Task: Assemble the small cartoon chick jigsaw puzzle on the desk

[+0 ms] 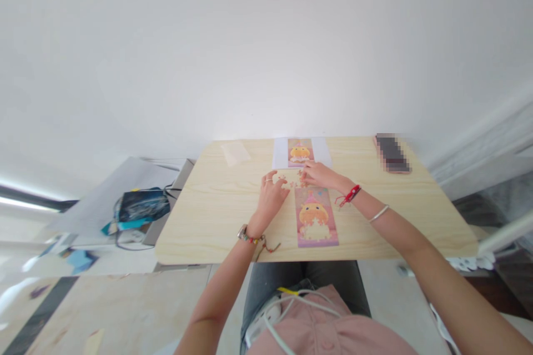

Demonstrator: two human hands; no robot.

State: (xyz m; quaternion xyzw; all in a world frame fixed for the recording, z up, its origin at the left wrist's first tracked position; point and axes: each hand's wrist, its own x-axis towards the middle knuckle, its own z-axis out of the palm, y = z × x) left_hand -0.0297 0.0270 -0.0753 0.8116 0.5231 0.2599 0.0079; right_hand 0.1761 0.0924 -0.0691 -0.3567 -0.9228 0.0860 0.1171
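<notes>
A partly assembled jigsaw puzzle (314, 212) with a yellow cartoon animal in a pink hat lies near the front of the table, bare wood showing in a gap in its lower middle. Loose puzzle pieces (293, 184) are scattered just behind it. My left hand (271, 197) rests to their left, fingers bent and apart, with nothing seen between them. On the other side, my right hand (320, 174) has its fingertips together over the pieces, pinching a small one that they mostly hide. Beyond the hands is a white sheet with the printed reference picture (300, 151).
The light wooden table (208, 216) stands against a white wall. A phone (392, 153) lies at its back right, a pale translucent packet (235, 153) at its back left. Left of the table sit a dark bag (144, 206) and cables.
</notes>
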